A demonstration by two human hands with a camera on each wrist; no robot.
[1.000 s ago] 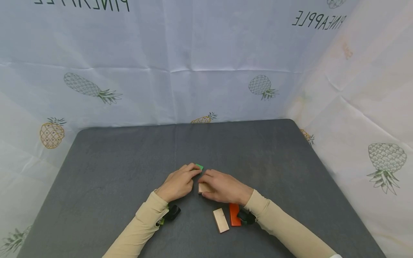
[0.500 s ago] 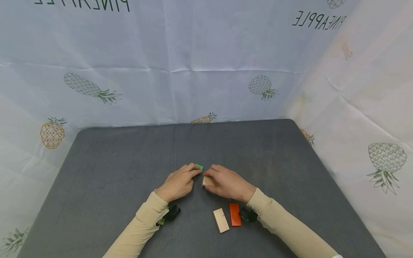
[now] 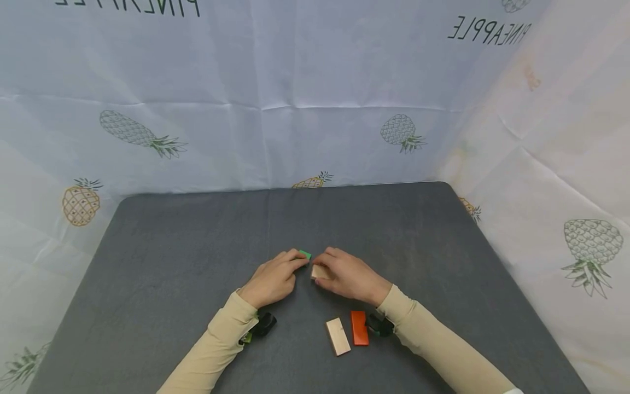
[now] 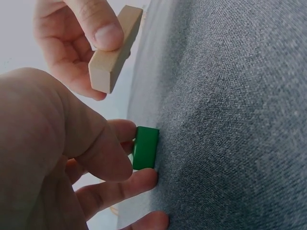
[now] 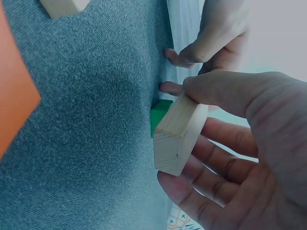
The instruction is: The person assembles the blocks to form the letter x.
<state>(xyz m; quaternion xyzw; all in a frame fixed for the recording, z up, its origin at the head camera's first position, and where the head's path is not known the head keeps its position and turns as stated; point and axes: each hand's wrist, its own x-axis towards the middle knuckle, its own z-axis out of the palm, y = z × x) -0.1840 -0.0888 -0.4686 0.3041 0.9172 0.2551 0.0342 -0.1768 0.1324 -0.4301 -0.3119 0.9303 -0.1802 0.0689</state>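
Note:
My right hand (image 3: 351, 276) grips a plain wooden block (image 5: 175, 129), thumb on one face and fingers on the other. In the left wrist view that block is raised off the table, beyond my left hand. A small green block (image 4: 145, 147) lies on the grey tabletop, with fingertips of my left hand (image 3: 273, 280) at two of its sides. My left thumb stays in front of those fingers, apart from the block. Seen from the head, the plain block is just to the right of the green one, part of it under my right hand.
Nearer me on the grey table (image 3: 197, 246) lie another plain wooden block (image 3: 338, 336) and an orange-red block (image 3: 360, 328), side by side below my right wrist. A white curtain (image 3: 315, 65) printed with pineapples stands behind the table.
My right hand has carried the plain block slightly away from me and to the right. The left hand stays in place at the green block.

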